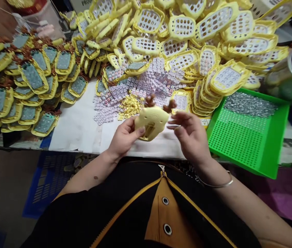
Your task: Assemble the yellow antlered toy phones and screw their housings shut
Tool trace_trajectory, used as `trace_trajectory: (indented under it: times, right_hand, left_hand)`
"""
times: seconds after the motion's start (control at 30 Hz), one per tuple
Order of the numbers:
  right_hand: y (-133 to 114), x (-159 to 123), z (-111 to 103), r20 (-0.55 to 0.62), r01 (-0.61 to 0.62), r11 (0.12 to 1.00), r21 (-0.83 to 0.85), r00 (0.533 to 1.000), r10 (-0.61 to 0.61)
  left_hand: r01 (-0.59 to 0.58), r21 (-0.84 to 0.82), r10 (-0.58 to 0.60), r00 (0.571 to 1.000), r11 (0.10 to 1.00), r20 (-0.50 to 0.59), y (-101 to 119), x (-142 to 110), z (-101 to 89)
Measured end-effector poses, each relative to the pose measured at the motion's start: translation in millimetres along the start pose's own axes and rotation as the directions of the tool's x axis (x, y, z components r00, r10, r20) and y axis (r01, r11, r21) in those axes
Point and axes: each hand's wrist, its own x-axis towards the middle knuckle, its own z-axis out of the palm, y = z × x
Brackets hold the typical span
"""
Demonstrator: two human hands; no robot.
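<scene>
My left hand is closed on a pale yellow plastic toy housing with brown antlers, its thumb lying across the lower face. An oblong recess shows in that face. Just right of the housing, my right hand has its fingers bent and apart, slightly blurred, with nothing visible in them. Behind the housing lie small yellow pieces in a heap. White-lilac button pads with small printed keys spread around them.
Yellow housings with circuit boards are piled at left. Yellow shells with perforated faces fill the back. Stacked shells stand beside a green tray of small silvery screws. A metal cylinder stands at far right.
</scene>
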Motion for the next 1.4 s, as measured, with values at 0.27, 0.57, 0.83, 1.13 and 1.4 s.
trace_trajectory:
  times: [0.27, 0.57, 0.83, 1.13, 1.4]
  right_hand:
    - [-20, 3, 24, 0.416, -0.049, 0.998, -0.044, 0.907, 0.063]
    - [-16, -1, 34, 0.26, -0.273, 0.957, 0.099, 0.935, 0.24]
    - [-23, 8, 36, 0.308, 0.007, 0.993, -0.116, 0.951, 0.029]
    - [-37, 11, 41, 0.418, 0.523, 0.671, -0.525, 0.846, -0.331]
    - [-49, 16, 28, 0.438, 0.5, 0.679, -0.538, 0.854, -0.281]
  left_hand:
    - [0.158, -0.368, -0.148, 0.987, 0.916, 0.057, 14, 4, 6.4]
    - [0.113, -0.4, -0.086, 0.993, 0.91, 0.086, 12, 5, 20.8]
    - [0.138, -0.36, -0.139, 0.99, 0.923, 0.025, 18, 14, 1.7]
    - [0.028, 0.04, -0.025, 0.996, 0.999, -0.082, 17, 18, -10.0]
    - [0.015, -0.043, -0.016, 1.0, 0.999, -0.02, 17, 17, -7.8]
